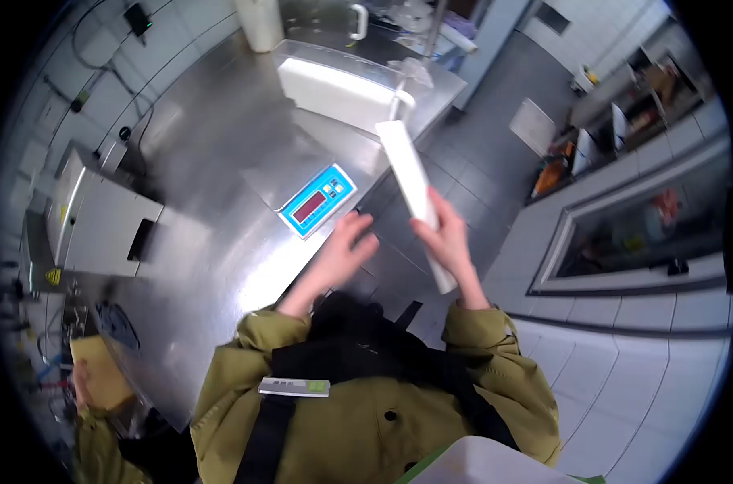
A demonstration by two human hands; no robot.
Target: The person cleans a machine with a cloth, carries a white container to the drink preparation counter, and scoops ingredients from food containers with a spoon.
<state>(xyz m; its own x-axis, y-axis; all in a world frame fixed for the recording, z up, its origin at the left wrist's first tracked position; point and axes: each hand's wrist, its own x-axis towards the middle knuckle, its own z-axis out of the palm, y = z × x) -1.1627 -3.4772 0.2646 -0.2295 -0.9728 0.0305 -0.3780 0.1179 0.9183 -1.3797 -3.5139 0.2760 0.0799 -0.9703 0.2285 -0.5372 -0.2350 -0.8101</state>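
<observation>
Gripping long, white, flat-sided bar [406,165] by its lower half in right hand [449,239], slanted beyond right edge of stainless-steel table [197,153], probably to clear blue-and-white digital scale [318,200]. Holding left hand [334,258] empty, loosely open, near scale's close corner, perhaps ready for steadying.

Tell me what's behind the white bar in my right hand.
Around the white bar in your right hand, grey floor shows, and the metal table by its upper end. Whatever lies directly behind the bar is covered, so I can't tell.
</observation>
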